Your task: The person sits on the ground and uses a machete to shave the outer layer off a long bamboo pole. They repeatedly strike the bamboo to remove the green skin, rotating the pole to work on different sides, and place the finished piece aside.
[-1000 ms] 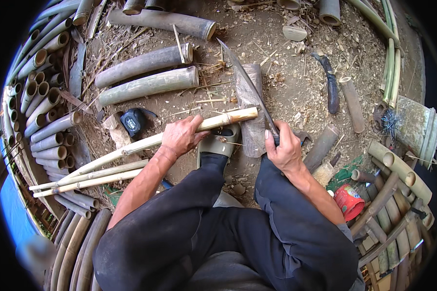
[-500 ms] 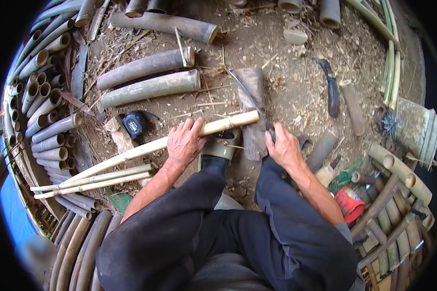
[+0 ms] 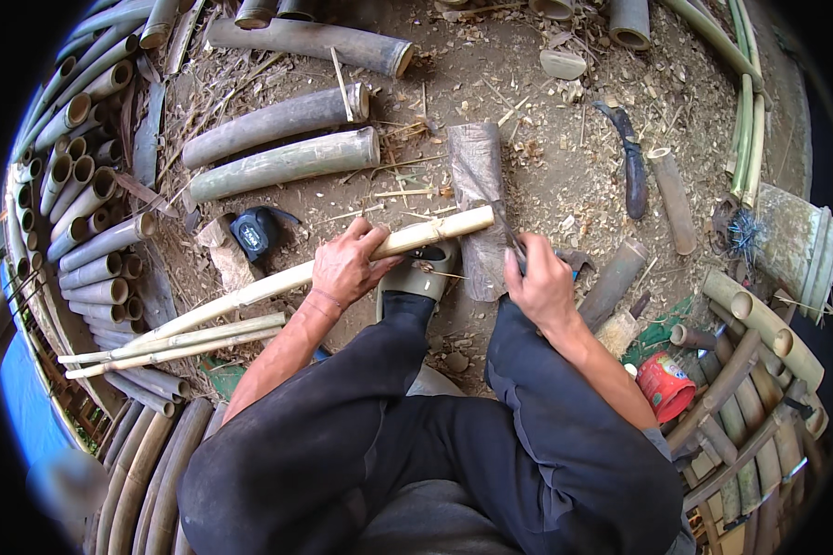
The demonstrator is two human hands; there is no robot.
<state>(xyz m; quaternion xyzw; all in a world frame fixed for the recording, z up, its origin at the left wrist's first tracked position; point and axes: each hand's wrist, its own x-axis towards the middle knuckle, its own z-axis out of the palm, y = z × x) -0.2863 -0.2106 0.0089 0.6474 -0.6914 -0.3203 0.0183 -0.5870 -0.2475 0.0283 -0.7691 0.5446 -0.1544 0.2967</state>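
My left hand (image 3: pixel 342 265) is wrapped round a long pale bamboo pole (image 3: pixel 273 285), a little behind its right end. That end rests across a flat wooden block (image 3: pixel 477 157) on the ground, above my left shoe (image 3: pixel 412 279). In my right hand (image 3: pixel 543 285), fingers closed round its dark handle, is a long-bladed knife (image 3: pixel 516 248). Its blade, smeared by motion and hard to make out, is over the block beside the pole's cut end. Two thinner bamboo poles (image 3: pixel 204 344) lie under the long pole at the left.
Bamboo tubes (image 3: pixel 287 166) lie beyond my left hand, near a black tape measure (image 3: pixel 255 233). Stacked bamboo (image 3: pixel 93 194) lines the left side. To the right are a dark curved sheath-like piece (image 3: pixel 633 171), a red container (image 3: pixel 665 387), a bucket (image 3: pixel 791 245) and a bamboo rack (image 3: pixel 727 393).
The knife's blade, earlier a clear slanting line across the block, is now blurred and turned. My left hand has shifted slightly left; the pole's end stays on the block.
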